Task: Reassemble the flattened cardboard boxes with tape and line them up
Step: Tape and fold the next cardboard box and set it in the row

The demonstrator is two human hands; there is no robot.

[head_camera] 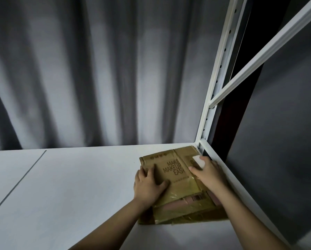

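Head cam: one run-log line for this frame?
stage: pickup | left hand: flat on top flattened box | right hand: on stack's right edge | stack: back-right corner of white shelf | boxes: still flat | tape: unseen

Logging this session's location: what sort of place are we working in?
Probably a storeroom or packing area: a white shelf board in a white slotted metal rack, a grey curtain behind, and flattened cardboard boxes stacked in the corner under both hands.
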